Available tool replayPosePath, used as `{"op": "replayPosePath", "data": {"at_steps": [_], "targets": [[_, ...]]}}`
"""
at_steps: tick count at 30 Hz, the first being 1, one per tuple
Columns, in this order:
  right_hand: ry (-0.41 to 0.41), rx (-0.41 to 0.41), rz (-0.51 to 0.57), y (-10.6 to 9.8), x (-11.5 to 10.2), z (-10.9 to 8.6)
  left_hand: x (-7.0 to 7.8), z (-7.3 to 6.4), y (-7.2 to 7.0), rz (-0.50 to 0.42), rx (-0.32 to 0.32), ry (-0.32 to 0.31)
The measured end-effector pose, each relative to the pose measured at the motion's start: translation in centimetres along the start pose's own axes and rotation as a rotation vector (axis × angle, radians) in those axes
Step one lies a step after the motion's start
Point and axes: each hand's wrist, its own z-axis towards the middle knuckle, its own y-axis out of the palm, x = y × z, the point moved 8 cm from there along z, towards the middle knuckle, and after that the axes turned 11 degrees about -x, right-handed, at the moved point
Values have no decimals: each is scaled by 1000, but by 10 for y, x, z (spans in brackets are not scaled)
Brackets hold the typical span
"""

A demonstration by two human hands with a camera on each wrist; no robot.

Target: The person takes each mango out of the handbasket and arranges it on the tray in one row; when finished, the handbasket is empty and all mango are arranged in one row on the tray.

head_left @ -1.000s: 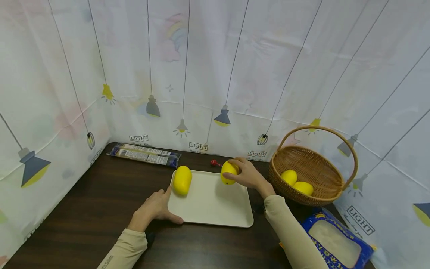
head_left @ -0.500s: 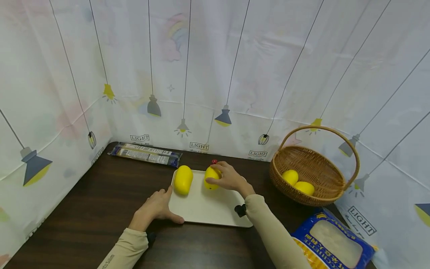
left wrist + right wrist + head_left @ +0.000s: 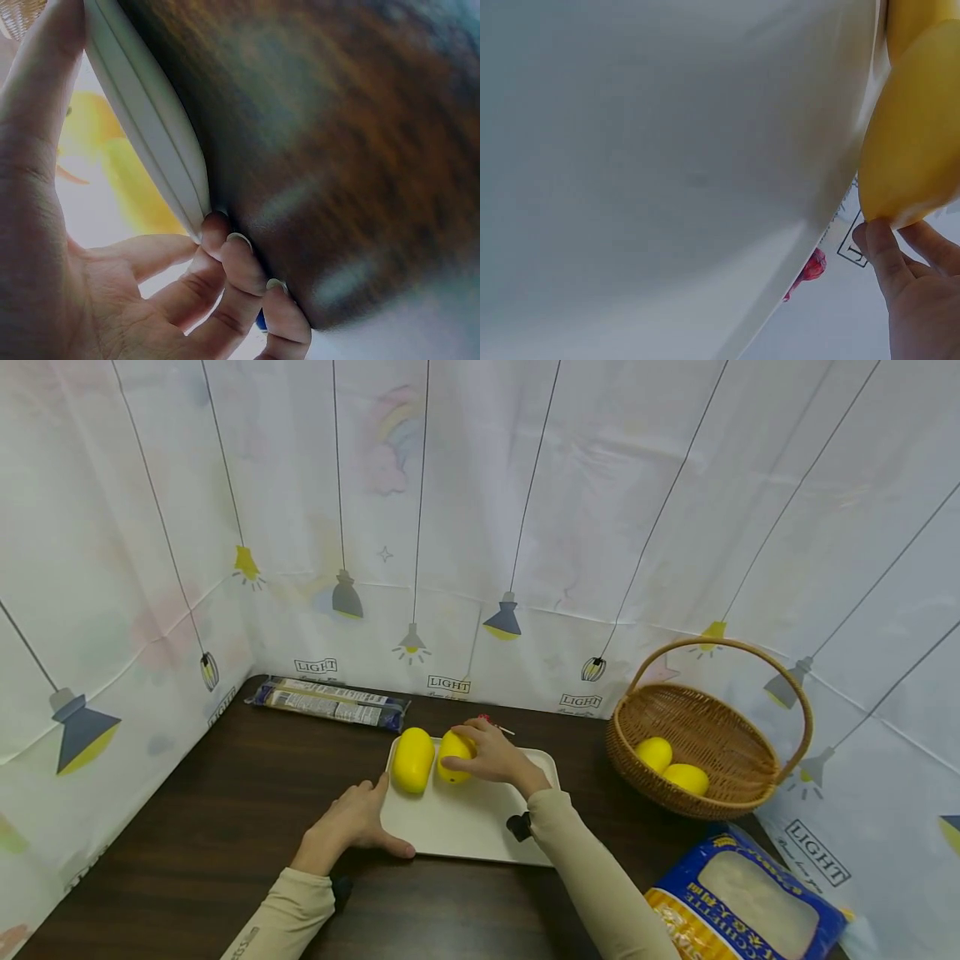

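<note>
My right hand (image 3: pixel 491 756) grips a yellow mango (image 3: pixel 453 757) over the back left of the white tray (image 3: pixel 465 827); its fingertips are at the fruit's end in the right wrist view. Right beside it, a second yellow mango (image 3: pixel 413 761) lies along the tray's left side. My left hand (image 3: pixel 348 822) rests at the front left corner of the tray, thumb on the front edge and index finger at the left edge. In the left wrist view its other fingertips touch the dark table (image 3: pixel 337 187) beside the tray rim (image 3: pixel 157 127).
A wicker basket (image 3: pixel 701 714) with two more yellow mangoes (image 3: pixel 686 779) stands at the right. In front of it lies a blue pasta bag (image 3: pixel 750 893). A long plastic-wrapped packet (image 3: pixel 330 702) lies at the back left. A red lollipop (image 3: pixel 814 264) is behind the tray.
My right hand has carried its mango leftward across the tray, from the back right to beside the other mango. My left hand has stayed at the tray's corner.
</note>
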Motion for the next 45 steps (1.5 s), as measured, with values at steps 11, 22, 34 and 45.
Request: {"op": "replayPosePath", "data": {"at_steps": [11,22,34,45], "targets": [[41,-57,15,11,0,6,0,0,0,-7,-1,-1],[68,-69,23,13,1,5,1,-1,-1,8,0,-6],[62,-53,-19,-1,5,-8,-1,2,2,8,-5,-24],[91,-8,1,-29,26,-43,-1,1,3,19,-2,-14]]}}
